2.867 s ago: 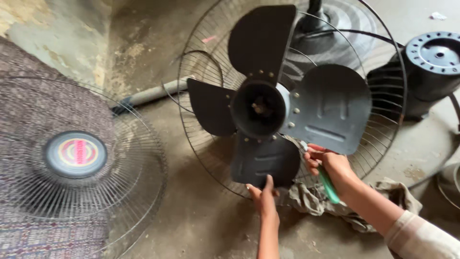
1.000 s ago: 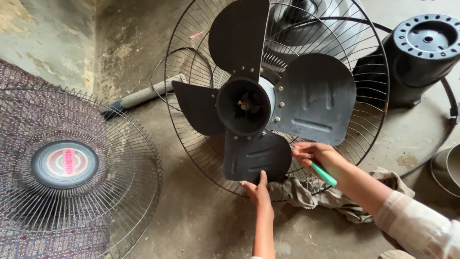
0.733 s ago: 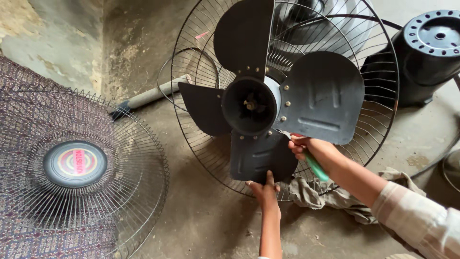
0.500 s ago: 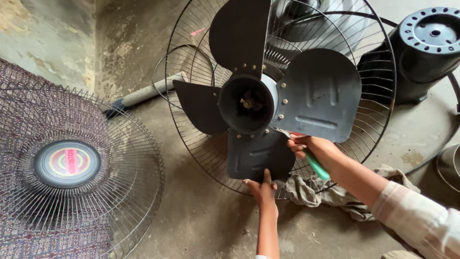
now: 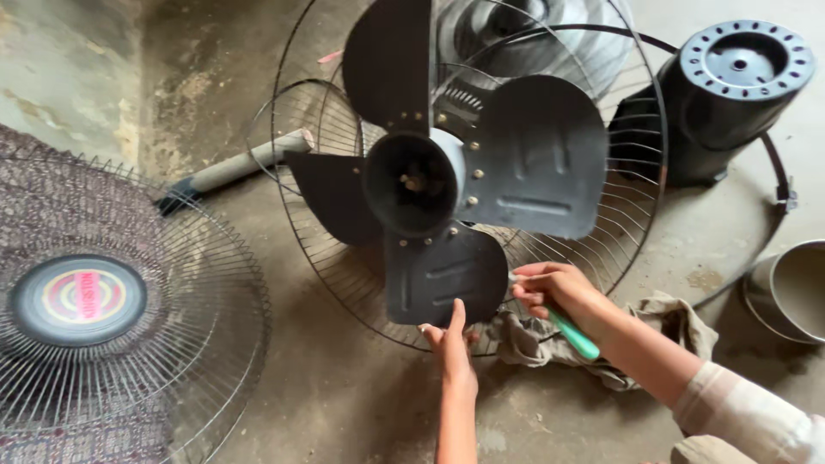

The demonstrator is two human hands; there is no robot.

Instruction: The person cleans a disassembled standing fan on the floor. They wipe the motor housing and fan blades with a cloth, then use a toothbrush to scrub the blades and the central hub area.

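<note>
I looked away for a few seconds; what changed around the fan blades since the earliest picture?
The right hand, gripping the green-handled screwdriver, dropped from the hub to the lower blade's edge. The left hand stays on that blade's bottom. The loose front grille, rag and black motor housing are unmoved.

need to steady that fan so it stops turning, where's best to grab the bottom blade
Probably the lower edge of the bottom blade, coming from below: it hangs flat and free in front of the wire guard. The left hand already touches that edge, while the right hand holds a green-handled screwdriver beside it.
</note>
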